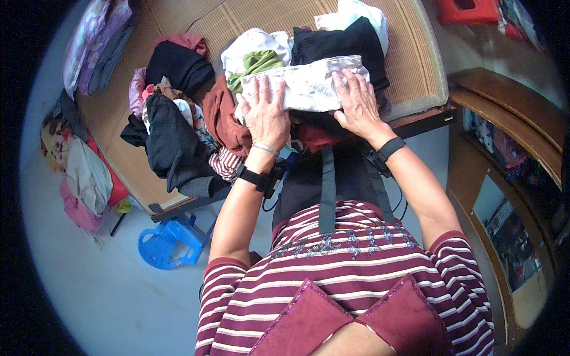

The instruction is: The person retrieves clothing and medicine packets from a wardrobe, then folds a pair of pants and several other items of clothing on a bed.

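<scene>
A folded white garment (pixel 307 91) lies in front of me, its long side running across my view. My left hand (pixel 267 115) rests palm down on its left end, fingers spread. On the right end lies my right hand (pixel 358 104), also flat, its thumb near the lower edge. Beneath and behind the white garment is black clothing (pixel 340 44). A green cloth (pixel 258 64) and another white garment (pixel 251 42) lie just beyond my left fingers. Beside my left hand is a bunched rust-brown garment (pixel 225 115).
The clothes lie on a bed with a woven mat (pixel 414 58). A loose heap with dark grey clothing (pixel 171 133) is at the left. A blue plastic stool (pixel 171 244) stands on the floor below the bed's edge. Wooden furniture (pixel 503 102) stands close on my right.
</scene>
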{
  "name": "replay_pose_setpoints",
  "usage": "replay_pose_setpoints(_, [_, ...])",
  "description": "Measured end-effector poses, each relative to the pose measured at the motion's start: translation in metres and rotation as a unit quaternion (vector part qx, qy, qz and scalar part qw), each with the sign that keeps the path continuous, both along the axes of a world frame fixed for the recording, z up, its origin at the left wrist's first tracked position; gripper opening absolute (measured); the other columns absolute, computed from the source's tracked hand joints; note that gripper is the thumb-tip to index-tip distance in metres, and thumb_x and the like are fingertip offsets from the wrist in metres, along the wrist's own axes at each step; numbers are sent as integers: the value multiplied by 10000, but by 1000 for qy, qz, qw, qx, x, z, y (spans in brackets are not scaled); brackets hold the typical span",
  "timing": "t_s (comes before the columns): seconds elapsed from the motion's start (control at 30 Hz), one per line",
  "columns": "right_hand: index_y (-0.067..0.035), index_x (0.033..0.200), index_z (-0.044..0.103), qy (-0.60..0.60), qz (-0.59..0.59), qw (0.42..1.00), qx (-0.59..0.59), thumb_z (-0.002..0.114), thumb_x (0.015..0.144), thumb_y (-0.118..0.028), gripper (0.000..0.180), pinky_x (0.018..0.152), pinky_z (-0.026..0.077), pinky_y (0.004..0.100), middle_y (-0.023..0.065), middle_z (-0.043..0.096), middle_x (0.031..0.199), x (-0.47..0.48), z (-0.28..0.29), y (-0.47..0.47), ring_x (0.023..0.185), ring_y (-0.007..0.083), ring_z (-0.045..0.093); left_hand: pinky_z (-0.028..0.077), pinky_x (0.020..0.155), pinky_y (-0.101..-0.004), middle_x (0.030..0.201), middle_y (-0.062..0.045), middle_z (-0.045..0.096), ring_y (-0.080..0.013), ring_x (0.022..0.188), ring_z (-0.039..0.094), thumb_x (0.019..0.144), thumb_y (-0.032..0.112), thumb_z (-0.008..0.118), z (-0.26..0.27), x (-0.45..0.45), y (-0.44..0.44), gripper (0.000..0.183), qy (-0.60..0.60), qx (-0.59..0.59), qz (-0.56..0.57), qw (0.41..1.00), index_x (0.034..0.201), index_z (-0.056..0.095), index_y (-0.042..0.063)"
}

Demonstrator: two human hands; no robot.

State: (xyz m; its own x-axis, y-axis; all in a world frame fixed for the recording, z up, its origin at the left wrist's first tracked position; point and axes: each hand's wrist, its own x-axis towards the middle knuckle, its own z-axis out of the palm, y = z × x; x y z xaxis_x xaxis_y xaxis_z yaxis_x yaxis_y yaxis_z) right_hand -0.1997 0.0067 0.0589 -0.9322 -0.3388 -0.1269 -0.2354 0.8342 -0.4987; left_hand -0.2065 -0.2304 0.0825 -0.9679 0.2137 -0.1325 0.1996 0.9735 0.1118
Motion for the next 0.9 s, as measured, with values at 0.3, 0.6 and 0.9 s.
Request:
replay_pose_setpoints(0.3, [0, 1369, 504, -4, -98, 956, -277, 598, 771, 17, 606, 984, 452, 419, 221, 583, 1249, -13, 13, -28, 1138, 399, 559, 471, 966, -323, 1310, -139, 597, -256, 1155, 600, 898, -102, 443, 63, -13, 59, 650, -66, 661, 209, 718, 1513, 358, 89])
replay_pose_setpoints(0.6, [-12, 1465, 344, -395, -189, 332, -836, 630, 848, -170, 697, 1107, 365, 427, 132, 508, 1380, -14, 93, -14, 1307, 249, 476, 342, 1123, -346, 1502, -112, 364, -219, 1342, 423, 967, -46, 437, 79, 30, 84, 641, -157, 846, 290, 419, 1552, 193, 45])
replay_pose_setpoints(0.9, [-6, 1340, 504, -266, -260, 555, -744, 656, 818, 66, 548, 999, 479, 327, 78, 630, 1208, 11, 122, -17, 1110, 173, 607, 501, 937, -335, 1322, -153, 511, -203, 1102, 578, 883, 112, 701, 104, 59, 25, 796, -261, 739, 243, 571, 1529, 245, 26])
